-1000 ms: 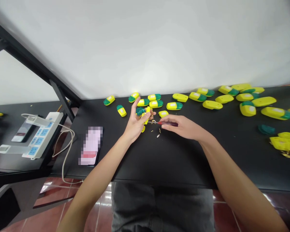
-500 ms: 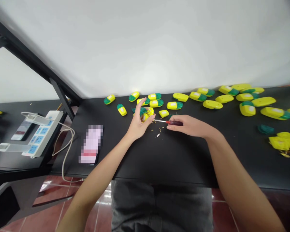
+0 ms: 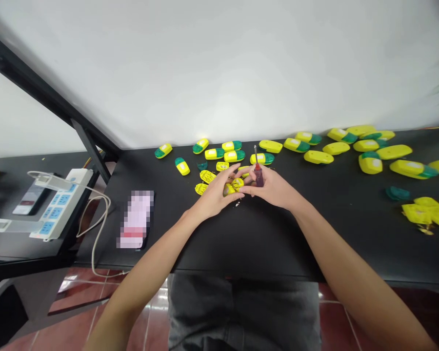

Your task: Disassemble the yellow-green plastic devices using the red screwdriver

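My left hand is closed round a small yellow plastic shell, its hollow side turned up. In my right hand sits a screwdriver with a dark red handle, its shaft pointing up and away from the shell. The thumb and fingertips of that hand touch the shell's right side. Left of the shell lie opened yellow shell halves and a dark green cap. Tiny bits rest on the table just below my hands.
Several yellow and green plastic cases stand along the wall side of the black table. More opened yellow parts and a green cap lie at right. A phone, a cable and a power strip are at left.
The screwdriver has swung from pointing left at the shell to pointing up. My right hand has come to the shell. Opened yellow halves and a green cap now lie beside my left hand.
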A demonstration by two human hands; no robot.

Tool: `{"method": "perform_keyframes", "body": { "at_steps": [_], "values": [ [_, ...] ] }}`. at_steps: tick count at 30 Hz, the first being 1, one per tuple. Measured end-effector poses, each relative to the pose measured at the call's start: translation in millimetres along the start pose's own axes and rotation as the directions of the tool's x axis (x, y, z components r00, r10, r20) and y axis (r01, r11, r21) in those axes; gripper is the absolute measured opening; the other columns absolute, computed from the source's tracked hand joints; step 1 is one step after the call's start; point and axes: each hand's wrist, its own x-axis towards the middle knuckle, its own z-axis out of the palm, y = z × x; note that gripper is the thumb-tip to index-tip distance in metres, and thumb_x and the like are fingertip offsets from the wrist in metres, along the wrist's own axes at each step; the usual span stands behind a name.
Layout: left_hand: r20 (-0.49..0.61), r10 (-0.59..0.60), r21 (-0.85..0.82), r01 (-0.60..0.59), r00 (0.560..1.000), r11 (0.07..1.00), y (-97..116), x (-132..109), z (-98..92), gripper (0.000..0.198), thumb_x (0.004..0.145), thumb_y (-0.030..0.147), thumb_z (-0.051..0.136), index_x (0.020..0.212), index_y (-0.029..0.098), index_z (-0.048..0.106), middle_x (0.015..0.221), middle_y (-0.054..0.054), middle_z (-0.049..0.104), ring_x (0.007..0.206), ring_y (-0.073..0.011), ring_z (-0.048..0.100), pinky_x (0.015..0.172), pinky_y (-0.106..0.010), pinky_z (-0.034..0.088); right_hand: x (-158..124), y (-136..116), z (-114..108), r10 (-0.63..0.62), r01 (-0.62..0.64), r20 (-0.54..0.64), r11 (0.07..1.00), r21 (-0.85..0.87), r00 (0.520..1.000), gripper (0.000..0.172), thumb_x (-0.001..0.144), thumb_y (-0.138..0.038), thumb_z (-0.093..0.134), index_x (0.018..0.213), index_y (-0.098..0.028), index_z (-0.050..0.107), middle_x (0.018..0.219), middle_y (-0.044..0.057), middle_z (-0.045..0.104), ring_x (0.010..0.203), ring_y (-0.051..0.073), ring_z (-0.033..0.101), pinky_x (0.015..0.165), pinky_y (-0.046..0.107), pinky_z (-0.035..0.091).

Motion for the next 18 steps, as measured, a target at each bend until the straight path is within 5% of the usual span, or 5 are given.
{"method": "perform_keyframes", "body": {
  "at_steps": [4,10,18],
  "values": [
    [0.012,0.002,0.007,-0.002,1.000,1.000,-0.8,-0.3,-0.7,0.075,0.093,0.036,0.073,0.158,0.031,0.038,0.153,-0.013,0.052,0.135,-0.0299,0.055,0.117,-0.049,0.044,-0.1,-3.3,-0.1,-0.013,0.008,-0.049,0.995,-0.101,0.999,0.036,0.076,-0.045,0.078,0.082,-0.025,0.048,0.100,0.004,0.069,0.080,0.020,0.059,0.076,0.040,0.051],
    [-0.054,-0.038,0.036,0.040,0.998,0.999,1.2,1.8,-5.4,0.065,0.094,0.029,0.068,0.154,0.027,0.043,0.125,-0.011,0.063,0.116,-0.0244,0.063,0.104,-0.043,0.053,1.4,0.0,-6.1,-0.082,0.066,-0.112,0.988,-0.139,0.990,0.046,0.079,-0.054,0.077,0.078,-0.026,0.041,0.111,0.008,0.072,0.098,0.027,0.064,0.091,0.047,0.051],
    [-0.125,-0.078,-0.044,0.073,0.989,0.996,-0.6,3.3,-6.2,0.058,0.094,0.030,0.065,0.148,0.025,0.047,0.129,-0.012,0.059,0.120,-0.0235,0.061,0.094,-0.037,0.058,-0.4,-1.7,-6.2,-0.157,0.147,-0.127,0.985,-0.086,0.979,0.049,0.083,-0.050,0.076,0.076,-0.027,0.034,0.113,0.007,0.069,0.098,0.026,0.064,0.092,0.047,0.051]
  ]
}}
